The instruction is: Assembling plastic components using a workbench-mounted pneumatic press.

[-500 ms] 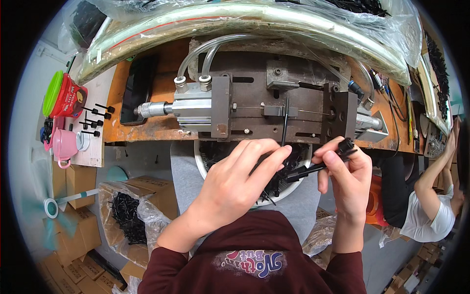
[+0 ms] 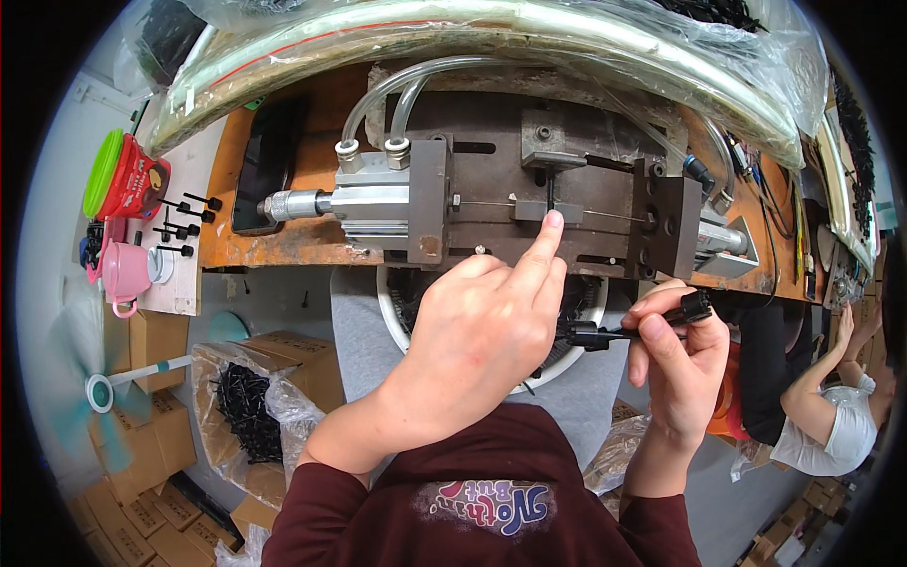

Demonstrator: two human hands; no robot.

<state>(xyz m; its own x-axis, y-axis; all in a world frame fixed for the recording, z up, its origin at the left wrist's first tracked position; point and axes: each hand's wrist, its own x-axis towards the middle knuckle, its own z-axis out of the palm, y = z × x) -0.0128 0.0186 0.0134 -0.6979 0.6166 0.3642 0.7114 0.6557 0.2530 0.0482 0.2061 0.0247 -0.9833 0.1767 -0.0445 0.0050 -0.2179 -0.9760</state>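
Observation:
My left hand (image 2: 487,331) reaches over the bench fixture, index finger stretched out and its tip at the near end of a thin black rod (image 2: 551,191). The rod lies across a small grey block (image 2: 529,211), pointing at the metal stop block (image 2: 550,151). The other fingers of that hand are partly hidden below. At the right, my right hand (image 2: 682,364) is closed round a few black plastic rods with knobbed heads (image 2: 696,305); one knobbed end (image 2: 588,335) sticks out toward the left. Behind my left hand a white round basket (image 2: 389,317) with black parts sits on my lap.
Pneumatic cylinders (image 2: 373,213) with clear hoses flank the fixture. Several black knobbed pieces (image 2: 184,227) lie at the left, beside a pink cup (image 2: 126,271) and a red tub (image 2: 146,184). A dark phone (image 2: 265,170) lies on the bench. A co-worker's arm (image 2: 817,392) shows at right.
My left hand has moved forward and let go of its pinch on the rod; the index finger is now straight behind it. The rod has slid away from me, toward the stop block.

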